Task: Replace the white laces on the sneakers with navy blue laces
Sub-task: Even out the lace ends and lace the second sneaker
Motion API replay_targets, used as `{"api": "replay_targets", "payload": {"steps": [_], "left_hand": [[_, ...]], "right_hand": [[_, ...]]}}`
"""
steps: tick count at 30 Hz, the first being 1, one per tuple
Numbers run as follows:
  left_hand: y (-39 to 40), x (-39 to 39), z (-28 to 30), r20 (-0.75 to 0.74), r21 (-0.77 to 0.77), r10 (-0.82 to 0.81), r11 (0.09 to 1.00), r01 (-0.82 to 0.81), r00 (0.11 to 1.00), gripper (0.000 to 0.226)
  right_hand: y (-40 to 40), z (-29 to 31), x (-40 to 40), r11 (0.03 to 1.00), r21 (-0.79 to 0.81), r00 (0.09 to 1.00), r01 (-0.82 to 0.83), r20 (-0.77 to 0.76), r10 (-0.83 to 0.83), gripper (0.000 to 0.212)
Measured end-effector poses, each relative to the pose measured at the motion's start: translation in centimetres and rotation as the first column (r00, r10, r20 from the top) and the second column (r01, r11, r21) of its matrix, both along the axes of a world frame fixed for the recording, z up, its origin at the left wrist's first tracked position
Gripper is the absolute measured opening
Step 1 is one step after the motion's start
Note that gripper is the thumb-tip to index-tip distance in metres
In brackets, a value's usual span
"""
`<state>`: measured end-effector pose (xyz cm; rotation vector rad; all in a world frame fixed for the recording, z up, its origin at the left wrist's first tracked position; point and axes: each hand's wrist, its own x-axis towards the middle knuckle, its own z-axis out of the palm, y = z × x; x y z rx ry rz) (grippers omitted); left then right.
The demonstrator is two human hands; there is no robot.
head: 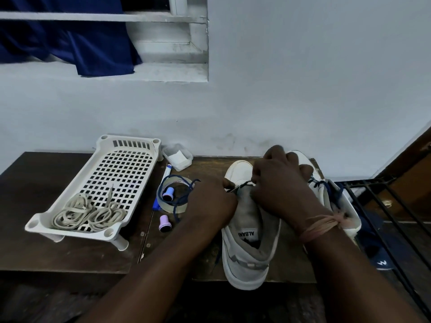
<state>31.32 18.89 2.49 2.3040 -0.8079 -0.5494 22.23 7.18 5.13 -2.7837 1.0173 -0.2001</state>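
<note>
Wooden table (70, 252): white basket (130, 145) holds white laces (88, 215); both hands' fingers (258, 173) pinch navy lace (242, 185)

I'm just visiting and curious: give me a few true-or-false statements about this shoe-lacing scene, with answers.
1. The white laces lie in the basket. True.
2. Both hands are at the near sneaker. True: the left hand and right hand work the navy lace at its front.
3. The tape roll sits inside the basket. False: it lies on the table, right of the basket.
4. The far sneaker still has white laces. False: navy laces show on it.
5. Both purple caps stand inside the tape roll. False: one does; the other stands outside it.
</note>
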Motion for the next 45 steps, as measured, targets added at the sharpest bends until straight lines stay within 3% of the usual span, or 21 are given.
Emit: {"api": "replay_targets", "payload": {"steps": [3, 4, 6, 8, 9, 12, 14, 16, 17, 18, 20, 26, 28, 30, 33, 35, 37, 39, 41, 43, 45], "left_hand": [[0.2, 0.5, -0.2, -0.023, -0.007, 0.028, 1.0, -0.029, 0.999, 0.05], [0.4, 0.7, -0.3, -0.034, -0.009, 0.035, 0.999, -0.036, 0.999, 0.05], [0.5, 0.9, -0.4, -0.057, -0.013, 0.035, 0.999, -0.036, 0.998, 0.047], [0.6, 1.1, -0.4, -0.072, -0.015, 0.037, 0.999, -0.038, 0.997, 0.044], [0.7, 1.2, -0.4, -0.074, -0.017, 0.042, 0.999, -0.044, 0.996, 0.044], [0.7, 1.2, -0.4, -0.078, -0.033, 0.048, 0.998, -0.05, 0.996, 0.047], [0.5, 1.2, -0.5, -0.074, -0.032, 0.048, 0.998, -0.05, 0.996, 0.043], [0.3, 1.1, -0.7, -0.066, -0.03, 0.04, 0.999, -0.042, 0.997, 0.041], [0.2, 1.2, -0.8, -0.068, -0.028, 0.033, 0.999, -0.035, 0.997, 0.04], [0.1, 1.2, -0.8, -0.073, -0.026, 0.025, 0.999, -0.027, 0.997, 0.04], [0.0, 1.4, -0.8, -0.09, -0.019, 0.017, 1.0, -0.019, 0.996, 0.04], [0.0, 1.7, -0.9, -0.131, -0.003, 0.014, 1.0, -0.014, 0.991, 0.03], [0.0, 1.7, -0.9, -0.133, 0.002, 0.026, 1.0, -0.026, 0.991, 0.028], [0.0, 1.7, -0.8, -0.129, 0.004, 0.042, 0.999, -0.042, 0.991, 0.025], [0.1, 1.7, -0.9, -0.13, -0.003, 0.054, 0.999, -0.054, 0.99, 0.021], [0.1, 1.5, -1.0, -0.141, -0.005, 0.056, 0.998, -0.057, 0.989, 0.02], [0.0, 1.5, -0.9, -0.141, 0.001, 0.06, 0.998, -0.06, 0.988, 0.021], [-0.1, 1.4, -0.8, -0.133, 0.005, 0.059, 0.998, -0.059, 0.989, 0.023], [-0.2, 1.3, -0.8, -0.116, 0.015, 0.052, 0.999, -0.05, 0.992, 0.024], [-0.2, 1.3, -0.8, -0.113, 0.021, 0.05, 0.999, -0.048, 0.992, 0.025], [-0.2, 1.4, -0.9, -0.125, 0.015, 0.052, 0.999, -0.05, 0.991, 0.024]], "right_hand": [[-1.3, 1.5, -0.3, 0.937, 0.348, 0.961, 0.04, 0.244, -0.131, 0.012], [-1.5, 1.9, -0.4, 0.826, 0.564, 0.91, 0.0, 0.342, -0.234, 0.013], [-1.8, 2.6, -0.5, 0.43, 0.873, 0.75, -0.232, 0.441, -0.492, 0.013], [-2.2, 3.0, -0.7, 0.104, 0.861, 0.6, -0.498, 0.429, -0.675, 0.023], [-2.4, 3.3, -0.8, 0.062, 0.812, 0.527, -0.58, 0.432, -0.732, 0.027], [-3.0, 4.6, -1.5, 0.232, 0.718, 0.313, -0.656, 0.539, -0.782, 0.025], [-3.1, 4.9, -1.8, 0.469, 0.703, 0.297, -0.535, 0.676, -0.674, 0.014], [-2.6, 4.0, -1.7, 0.794, 0.57, 0.587, -0.21, 0.724, -0.364, 0.01], [-2.3, 3.0, -1.4, 0.891, 0.445, 0.776, -0.089, 0.592, -0.218, 0.014], [-1.9, 1.7, -1.0, 0.936, 0.352, 0.913, -0.003, 0.383, -0.141, 0.019], [-0.9, -1.0, -0.2, 0.961, 0.268, 0.991, 0.071, 0.093, -0.099, 0.03], [-0.8, -2.0, 0.4, 0.971, 0.234, 0.967, 0.046, 0.235, -0.102, 0.029], [-0.9, -0.5, 0.4, 0.903, 0.428, 0.868, -0.037, 0.461, -0.183, 0.029], [-1.3, 0.9, 0.2, 0.766, 0.611, 0.625, -0.2, 0.682, -0.38, 0.019], [-2.5, 3.1, -1.0, 0.646, 0.606, 0.199, -0.465, 0.782, -0.591, 0.012], [-3.0, 3.9, -1.7, 0.615, 0.556, 0.086, -0.559, 0.776, -0.624, 0.015], [-2.9, 3.7, -1.9, 0.643, 0.601, 0.164, -0.475, 0.778, -0.606, 0.013], [-2.9, 2.6, -1.7, 0.79, 0.597, 0.516, -0.139, 0.724, -0.457, 0.013], [-2.5, 1.0, -1.3, 0.877, 0.476, 0.875, 0.064, 0.396, -0.279, 0.018], [-1.7, -1.0, -0.8, 0.909, 0.4, 0.98, 0.113, 0.105, -0.168, 0.029], [-1.1, -2.7, -0.4, 0.945, 0.293, 0.987, 0.144, 0.027, -0.159, 0.03]]}}
